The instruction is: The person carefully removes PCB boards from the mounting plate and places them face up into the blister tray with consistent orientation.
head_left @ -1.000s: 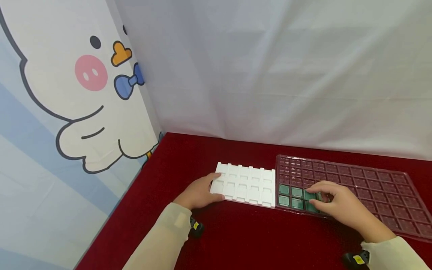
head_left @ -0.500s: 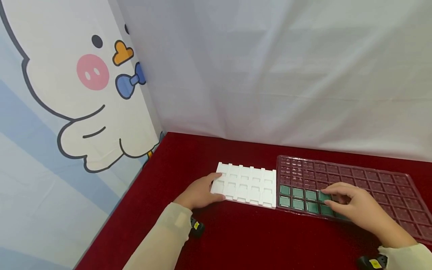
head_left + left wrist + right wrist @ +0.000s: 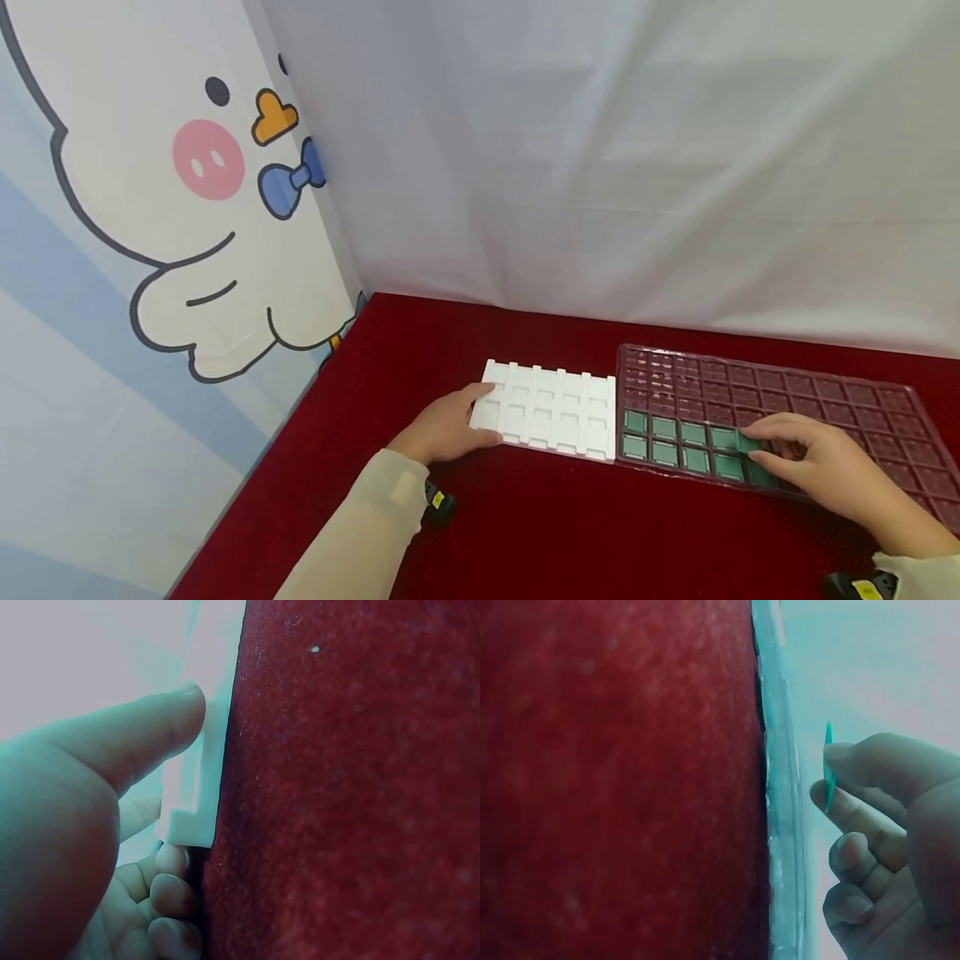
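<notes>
A white tray (image 3: pixel 551 417) with shallow pockets lies on the red cloth. My left hand (image 3: pixel 446 423) grips its left end; in the left wrist view the thumb (image 3: pixel 161 724) lies against the tray edge and the other fingers curl at its corner. My right hand (image 3: pixel 825 462) is over a clear plastic tray (image 3: pixel 847 392) with many square pockets. Between thumb and index finger it pinches a small green square chip (image 3: pixel 746 442), seen edge-on as a thin green chip (image 3: pixel 829 769) in the right wrist view. Several similar green chips (image 3: pixel 663 427) sit in the clear tray's left pockets.
The two trays lie side by side on the red cloth (image 3: pixel 570 533), almost touching. A white curtain (image 3: pixel 637 167) hangs behind the table. On the left is a cloth with a printed cartoon bird (image 3: pixel 202 283).
My right hand has moved right along the rows of chips, uncovering more of them, and now pinches a chip farther right. The left hand has stayed on the white tray.
</notes>
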The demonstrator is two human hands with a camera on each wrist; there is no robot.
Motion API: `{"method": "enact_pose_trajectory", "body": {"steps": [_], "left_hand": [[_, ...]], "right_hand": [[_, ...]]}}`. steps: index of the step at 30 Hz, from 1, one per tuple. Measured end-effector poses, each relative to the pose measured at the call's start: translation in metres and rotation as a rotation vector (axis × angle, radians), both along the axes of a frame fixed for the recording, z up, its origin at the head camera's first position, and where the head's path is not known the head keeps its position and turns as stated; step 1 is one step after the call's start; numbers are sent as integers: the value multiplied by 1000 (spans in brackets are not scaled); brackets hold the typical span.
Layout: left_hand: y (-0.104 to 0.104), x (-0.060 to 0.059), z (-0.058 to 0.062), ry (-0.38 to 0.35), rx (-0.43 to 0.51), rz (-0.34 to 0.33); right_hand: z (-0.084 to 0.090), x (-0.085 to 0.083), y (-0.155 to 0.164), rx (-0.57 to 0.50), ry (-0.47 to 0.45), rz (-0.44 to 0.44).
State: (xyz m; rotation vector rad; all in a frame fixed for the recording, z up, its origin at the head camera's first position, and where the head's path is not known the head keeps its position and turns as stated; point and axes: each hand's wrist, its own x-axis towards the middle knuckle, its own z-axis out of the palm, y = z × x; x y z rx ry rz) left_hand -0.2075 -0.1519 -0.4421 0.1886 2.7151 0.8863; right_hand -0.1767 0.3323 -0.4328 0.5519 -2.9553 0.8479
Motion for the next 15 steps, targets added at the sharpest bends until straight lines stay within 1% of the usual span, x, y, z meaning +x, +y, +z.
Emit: {"method": "enact_pose_trajectory", "body": {"steps": [5,11,15], "left_hand": [[-1,0,1,1,-2,2],[0,0,1,2,-5,-6],[0,0,0,1,-12,-3]], "right_hand": [[-2,-1,3,32,7,11],[-3,-1,6,116,35,12],[-4,-2,8,128,45,3]]}}
